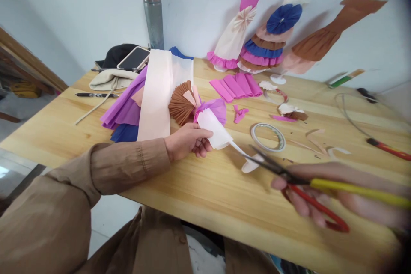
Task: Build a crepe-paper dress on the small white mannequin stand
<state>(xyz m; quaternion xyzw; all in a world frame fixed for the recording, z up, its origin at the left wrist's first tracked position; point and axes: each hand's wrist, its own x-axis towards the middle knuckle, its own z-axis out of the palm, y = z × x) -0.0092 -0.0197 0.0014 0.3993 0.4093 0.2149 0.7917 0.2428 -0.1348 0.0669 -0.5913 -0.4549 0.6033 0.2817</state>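
Observation:
My left hand (192,139) is closed, thumb on top, on a small white paper dress form (213,129) with a thin white stem and a round base. Purple crepe paper (215,110) gathers at its far end. Beside that is a brown pleated paper fan (181,103) with peach strips; whether it is attached, I cannot tell. My right hand (321,188), blurred, grips scissors (290,177) with one red and one yellow handle. Their blades are parted and point left, overlapping the stem and base in view; contact is unclear.
A tape roll (268,137), pink crepe paper (237,87) and paper scraps (290,113) lie ahead. Three dressed paper forms (263,47) stand by the wall. Folded crepe paper (156,94), a phone (135,58), a pen (96,95) and a steel flask (152,13) are left; red-handled pliers (388,149) lie right.

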